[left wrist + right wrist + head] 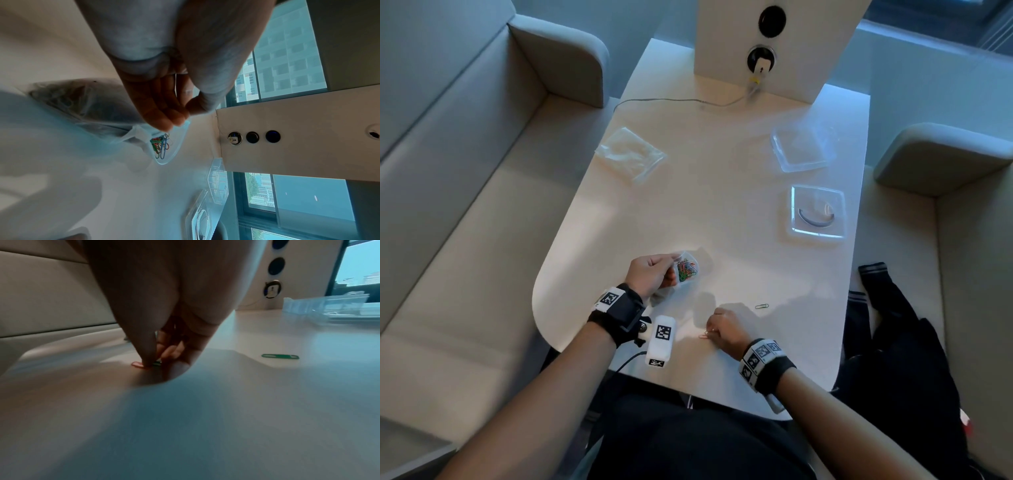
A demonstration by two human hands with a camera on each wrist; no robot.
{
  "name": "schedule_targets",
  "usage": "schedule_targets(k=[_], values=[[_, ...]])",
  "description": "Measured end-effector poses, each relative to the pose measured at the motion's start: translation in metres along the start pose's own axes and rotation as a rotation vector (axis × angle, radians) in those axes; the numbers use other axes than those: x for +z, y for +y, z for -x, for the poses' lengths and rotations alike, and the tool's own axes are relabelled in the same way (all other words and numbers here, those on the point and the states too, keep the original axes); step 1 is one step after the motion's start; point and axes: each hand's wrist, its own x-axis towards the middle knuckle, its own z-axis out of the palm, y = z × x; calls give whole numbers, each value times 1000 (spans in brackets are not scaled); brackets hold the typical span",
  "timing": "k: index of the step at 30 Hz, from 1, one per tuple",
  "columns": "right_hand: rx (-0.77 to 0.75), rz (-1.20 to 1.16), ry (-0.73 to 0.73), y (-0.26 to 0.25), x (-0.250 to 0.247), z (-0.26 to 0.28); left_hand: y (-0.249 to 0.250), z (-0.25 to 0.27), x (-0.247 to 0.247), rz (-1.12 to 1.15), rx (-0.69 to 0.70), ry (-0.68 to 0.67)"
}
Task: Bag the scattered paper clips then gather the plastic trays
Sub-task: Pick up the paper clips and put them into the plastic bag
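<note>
Left hand (650,275): grasping bag (686,270) of clips; right hand (726,330), near bag: pinching pink clip (703,336) flat on counter (722,192); likely slips; green clip (762,306) beyond, easily missed.

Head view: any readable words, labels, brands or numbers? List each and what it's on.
None readable.
Left wrist band: a black-and-white square code pattern, no letters.
White wrist box: two code patterns, no letters.
Right wrist band: several code patterns, no letters.
Plastic trays and paper clip bag: no print visible.
</note>
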Motion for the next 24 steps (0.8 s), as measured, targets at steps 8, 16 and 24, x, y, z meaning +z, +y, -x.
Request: schedule_targets(k=[8, 16, 24], values=[[14, 1, 89, 10, -5, -4, -5, 3, 3, -10, 26, 16], [379, -837, 261, 42, -31, 2, -7, 1, 6, 6, 15, 24], [378, -443, 516, 52, -30, 6, -5, 2, 3, -2, 11, 10]])
